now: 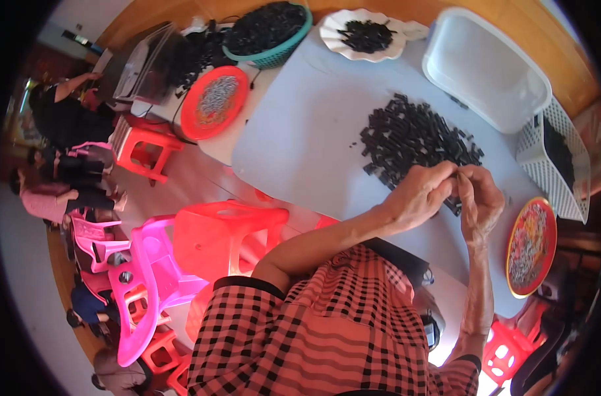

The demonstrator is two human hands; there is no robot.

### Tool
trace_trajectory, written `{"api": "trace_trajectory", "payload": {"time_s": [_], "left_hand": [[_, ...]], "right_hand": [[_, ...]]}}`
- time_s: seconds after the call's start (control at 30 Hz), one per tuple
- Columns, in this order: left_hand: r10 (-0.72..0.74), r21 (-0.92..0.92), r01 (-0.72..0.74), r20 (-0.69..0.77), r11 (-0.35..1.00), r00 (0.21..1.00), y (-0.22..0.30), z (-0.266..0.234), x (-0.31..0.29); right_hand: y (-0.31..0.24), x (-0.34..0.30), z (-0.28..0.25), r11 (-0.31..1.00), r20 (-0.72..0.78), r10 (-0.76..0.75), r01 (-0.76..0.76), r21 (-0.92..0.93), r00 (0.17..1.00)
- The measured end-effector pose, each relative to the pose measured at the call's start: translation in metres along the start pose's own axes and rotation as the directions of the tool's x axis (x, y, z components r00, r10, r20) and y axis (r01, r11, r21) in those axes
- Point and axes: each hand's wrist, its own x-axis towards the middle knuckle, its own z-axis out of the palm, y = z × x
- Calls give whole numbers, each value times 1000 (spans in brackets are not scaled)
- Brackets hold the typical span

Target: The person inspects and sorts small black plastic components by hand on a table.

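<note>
At right of centre in the frame, the left hand (416, 195) and right hand (482, 201) meet, fingers bent toward a pinch; whether either grasps a piece cannot be told, as the fingers hide it. The black pieces (412, 135) lie loosely heaped just beyond them on the grey-blue desk (300, 132). For such small work, a light fingertip hold with both wrists steady would probably serve best. At lower right, the red plate (523, 290) of small silvery bits sits near the right hand, at the desk's edge, where an elbow might catch it. The white tub (492, 66) and white basket (564, 178) crowd the right side, likely limiting reach there. A wavy white plate (332, 33) with more black pieces stands at top centre; a pink chair (142, 290) fills the lower left.
</note>
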Motion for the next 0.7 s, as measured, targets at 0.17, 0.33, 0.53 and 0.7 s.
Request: {"api": "trace_trajectory", "payload": {"time_s": [0.17,0.33,0.53,0.7], "left_hand": [[-206,-163,228,143,960,968,10,-8,-9],[-182,-221,246,276,944,944,2,-9,-22],[-188,-264,261,273,929,944,-11,-5,-28],[-132,-197,193,285,961,950,-16,-3,-31]], "right_hand": [[5,-3,-3,984,-23,-115,111,-138,993],[9,-1,2,973,-125,-181,159,-168,976],[14,-1,5,962,-128,-203,174,-209,971],[14,-3,5,945,-99,-229,197,-260,968]]}}
